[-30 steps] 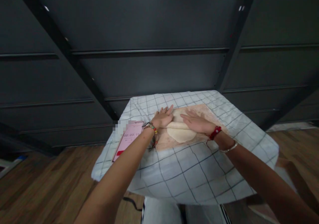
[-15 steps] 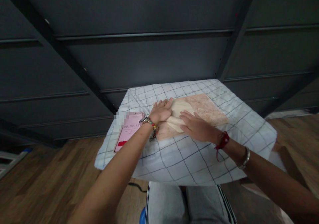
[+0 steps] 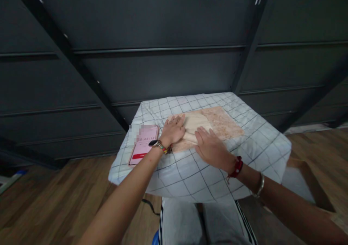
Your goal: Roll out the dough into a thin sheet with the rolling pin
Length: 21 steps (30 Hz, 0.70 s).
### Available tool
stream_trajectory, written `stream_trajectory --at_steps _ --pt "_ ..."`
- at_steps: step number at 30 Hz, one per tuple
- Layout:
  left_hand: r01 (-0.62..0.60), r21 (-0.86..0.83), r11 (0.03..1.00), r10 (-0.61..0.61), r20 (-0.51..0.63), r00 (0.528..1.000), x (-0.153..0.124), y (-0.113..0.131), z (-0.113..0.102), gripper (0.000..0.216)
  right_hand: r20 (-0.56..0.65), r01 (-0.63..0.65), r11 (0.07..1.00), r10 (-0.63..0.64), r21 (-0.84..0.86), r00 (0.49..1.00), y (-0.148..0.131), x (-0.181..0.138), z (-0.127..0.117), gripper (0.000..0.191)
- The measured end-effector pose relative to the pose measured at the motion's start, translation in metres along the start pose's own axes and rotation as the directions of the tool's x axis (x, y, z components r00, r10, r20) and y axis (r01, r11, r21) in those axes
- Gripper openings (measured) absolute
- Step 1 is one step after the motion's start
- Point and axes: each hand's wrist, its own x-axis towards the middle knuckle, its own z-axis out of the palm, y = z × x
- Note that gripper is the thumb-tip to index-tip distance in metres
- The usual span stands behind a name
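A thin cream-coloured sheet [image 3: 198,122] lies folded on a pinkish-brown marbled mat [image 3: 224,119]; whether it is cloth or something else I cannot tell. My left hand [image 3: 173,129] presses flat on the sheet's left end, fingers stretched away from me. At the near edge rests my right hand [image 3: 211,147], its fingers extended over the fold and its palm low. Neither hand grips the sheet. Part of the sheet is hidden beneath both hands.
A white checked cloth [image 3: 187,179] covers the small table. Left of my left hand lies a phone [image 3: 145,141] showing a timer. A dark panelled wall [image 3: 163,70] rises behind the table. An open cardboard box [image 3: 307,183] stands on the wooden floor at right.
My right hand has shifted toward me along the sheet's near edge, and the near flap shows narrower. My left hand stays pressed at the left end. The camera view has shifted slightly.
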Motion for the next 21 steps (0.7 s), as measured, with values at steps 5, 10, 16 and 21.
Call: stream_trajectory --at_steps 5,10,16,21 --pt "0.032 0.004 0.999 -0.032 -0.087 0.996 -0.021 0.001 0.004 0.059 -0.059 -0.039 0.985 0.03 -0.17 0.998 -0.029 -0.009 0.008 0.043" --pt "0.037 0.014 0.999 -0.034 -0.192 0.981 -0.041 0.002 0.009 0.059 -0.093 -0.043 0.985 0.028 -0.166 0.995 -0.048 -0.019 0.0 0.042" --pt "0.007 0.018 1.0 0.0 -0.367 0.93 -0.017 0.005 -0.022 0.059 -0.101 0.038 0.998 -0.043 -0.053 0.994 0.0 -0.002 -0.034 0.041" --pt "-0.021 0.014 1.0 0.024 -0.37 0.929 0.036 0.004 -0.036 0.059 -0.076 0.095 0.985 -0.085 0.144 0.993 0.063 0.037 -0.028 0.047"
